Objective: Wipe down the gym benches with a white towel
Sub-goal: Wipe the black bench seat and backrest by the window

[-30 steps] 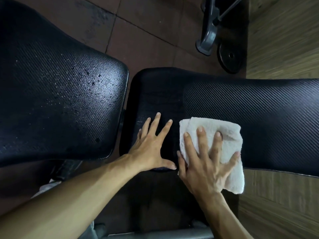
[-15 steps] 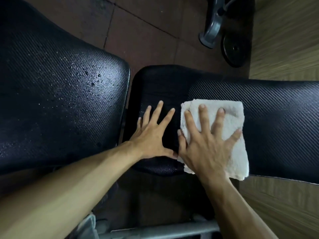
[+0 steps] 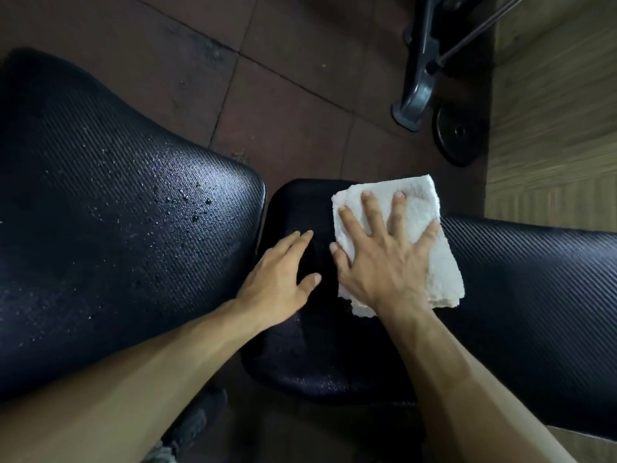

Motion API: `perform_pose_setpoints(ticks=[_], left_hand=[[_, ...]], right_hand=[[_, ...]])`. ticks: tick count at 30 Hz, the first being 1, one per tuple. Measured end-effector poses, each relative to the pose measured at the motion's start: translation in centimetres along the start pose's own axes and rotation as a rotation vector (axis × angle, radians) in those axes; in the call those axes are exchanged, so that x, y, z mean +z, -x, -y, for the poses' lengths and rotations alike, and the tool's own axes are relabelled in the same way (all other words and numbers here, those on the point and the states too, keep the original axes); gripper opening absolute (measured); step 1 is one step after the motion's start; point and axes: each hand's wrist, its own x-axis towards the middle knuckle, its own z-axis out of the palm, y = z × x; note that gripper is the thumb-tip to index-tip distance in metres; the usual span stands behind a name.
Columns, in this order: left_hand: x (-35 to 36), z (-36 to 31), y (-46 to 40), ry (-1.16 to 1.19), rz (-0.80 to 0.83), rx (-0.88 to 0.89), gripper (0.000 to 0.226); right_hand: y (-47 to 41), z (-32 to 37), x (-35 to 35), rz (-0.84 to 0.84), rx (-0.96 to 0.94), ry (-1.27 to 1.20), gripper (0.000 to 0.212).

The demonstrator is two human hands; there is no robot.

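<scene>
Underfoot, dark reddish floor tiles (image 3: 293, 105) fill the upper middle of the view, with a wood-grain floor strip (image 3: 554, 111) along the right edge.

Biggest object: a black textured bench pad (image 3: 110, 248) at left, its near corner beaded with water droplets (image 3: 187, 202). Just beside it, across a narrow gap, a second bench: a smaller black seat pad (image 3: 300, 349) in the middle, joined at right by a long black pad (image 3: 534, 312) with diagonal weave. Faint wet sheen on the seat pad's near part.

Far right, upper: a grey metal frame leg (image 3: 417, 91) standing on the tiles, and just beside it a black weight plate (image 3: 459, 135) lying flat.

White towel (image 3: 437, 259), folded and rumpled, lies on the second bench at the far edge of the seat pad, overlapping onto the long pad. Its far corner reaches slightly past the pad edge.

Right hand (image 3: 387, 262) lies flat on the towel, fingers spread and straight, pressing it to the pad; not clenched around it. Thumb tip sits off the towel's left edge on the vinyl.

Left hand (image 3: 277, 282) rests palm-down on the bare seat pad just left of the towel, fingers straight and close together, holding nothing. Near the right hand, not touching.

Both forearms bare.
</scene>
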Motion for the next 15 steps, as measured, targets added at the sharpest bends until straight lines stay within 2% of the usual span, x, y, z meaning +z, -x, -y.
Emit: perform_pose_setpoints(ticks=[3, 7, 10, 13, 15], left_hand=[[-0.3, -1.2, -0.3, 0.097, -0.05, -0.003, 0.068], [0.2, -4.7, -1.2, 0.202, -0.115, 0.065, 0.062], [0.8, -8.3, -2.0, 0.255, -0.106, 0.109, 0.06], [1.4, -10.6, -2.8, 0.209, -0.058, 0.121, 0.065], [1.8, -11.6, -3.1, 0.089, 0.003, 0.132, 0.069]], right_hand=[[0.3, -0.8, -0.6, 0.05, -0.053, -0.019, 0.067], [1.0, -2.9, -1.9, 0.048, -0.144, -0.12, 0.063], [2.3, -5.0, -2.4, 0.004, -0.18, -0.08, 0.067], [4.0, -8.1, -2.8, -0.04, -0.143, 0.002, 0.067], [4.9, -11.0, -3.0, -0.053, -0.117, 0.068, 0.066]])
